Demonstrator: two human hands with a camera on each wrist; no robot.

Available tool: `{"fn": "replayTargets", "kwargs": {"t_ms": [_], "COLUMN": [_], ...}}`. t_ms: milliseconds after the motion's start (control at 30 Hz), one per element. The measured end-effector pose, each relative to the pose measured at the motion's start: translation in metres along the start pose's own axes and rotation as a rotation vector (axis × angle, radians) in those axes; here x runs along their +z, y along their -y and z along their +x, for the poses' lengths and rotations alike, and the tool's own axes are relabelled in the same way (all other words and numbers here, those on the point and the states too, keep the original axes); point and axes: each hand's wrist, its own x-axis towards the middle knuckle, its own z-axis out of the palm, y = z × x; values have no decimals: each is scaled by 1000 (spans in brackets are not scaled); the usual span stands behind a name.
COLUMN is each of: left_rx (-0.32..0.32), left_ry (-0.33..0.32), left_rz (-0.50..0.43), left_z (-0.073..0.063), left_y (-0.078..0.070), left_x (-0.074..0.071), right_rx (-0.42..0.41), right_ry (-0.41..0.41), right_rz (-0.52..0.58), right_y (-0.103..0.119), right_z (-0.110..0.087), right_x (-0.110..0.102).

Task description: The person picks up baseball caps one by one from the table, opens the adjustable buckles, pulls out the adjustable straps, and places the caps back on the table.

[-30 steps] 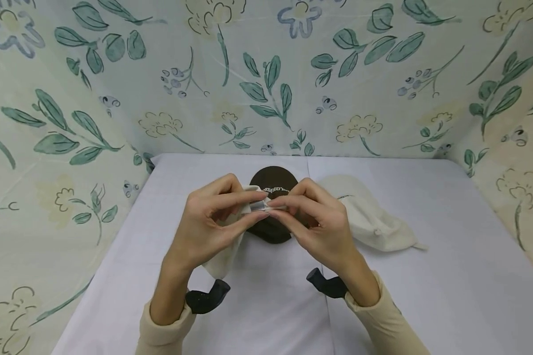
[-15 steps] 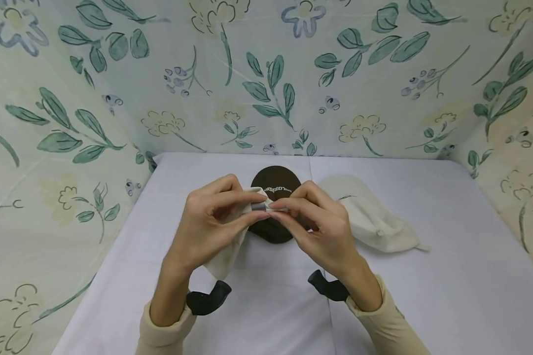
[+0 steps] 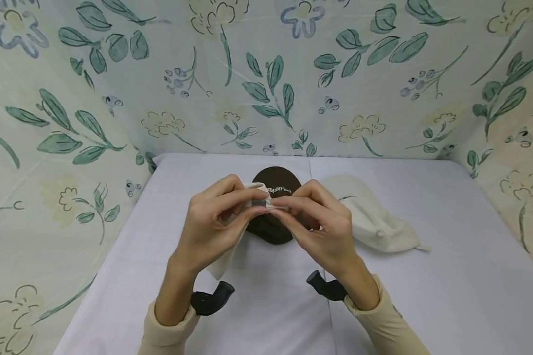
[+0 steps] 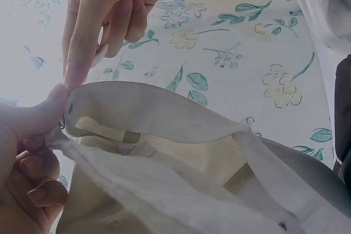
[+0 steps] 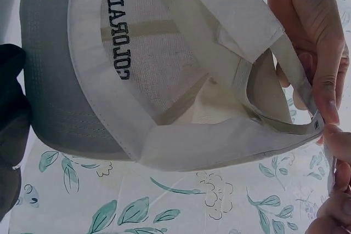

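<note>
In the head view, my left hand (image 3: 215, 219) and right hand (image 3: 317, 222) meet over the middle of the table, fingertips nearly touching. Between them is the back strap of a cream cap (image 3: 219, 264), with a small silver clasp (image 3: 259, 202) on it. My left thumb and fingers pinch the strap beside the clasp, and my right thumb and fingers pinch its other side. The right wrist view looks into the cap, where lettering (image 5: 117, 34) shows through and a greyish brim (image 5: 49, 69) lies at left. The strap's exact threading is hidden by fingertips.
A brown cap (image 3: 277, 180) with white lettering lies behind my hands, partly covered by them. To its right another cream cap (image 3: 381, 224) rests on the white-clothed table (image 3: 444, 296). Floral cloth (image 3: 266, 74) hangs along the back and sides.
Both hands stay at nearly the same spot, still pinching the strap. My left wrist has shifted slightly right, and the clasp sits a little higher at a changed angle.
</note>
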Motion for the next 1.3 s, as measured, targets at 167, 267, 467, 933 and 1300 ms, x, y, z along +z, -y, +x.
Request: {"fn": "replayTargets", "kwargs": {"t_ms": [167,267,467,933,1300], "left_rx": [12,9,-15,-86,-122], "left_ry": [-29,-56,-90,-174,-179], "left_rz": [-18,-40,-90,-222,-292], "left_z": [1,1,1,0,0], "left_y": [-2,-3,-2,-4,-7], "left_x": [-1,-2,-3,-4,-4], "right_rx": [-8,1,-1,-94,-185], "right_ry": [-19,-35,-81,-124,-138], "right_rz": [-8,-15,-24,37,-32], "right_y": [-1,-2,-3,-4,-8], "right_z": [0,-1,-3,-5,-7], "right_x": [0,0,0,7,14]}}
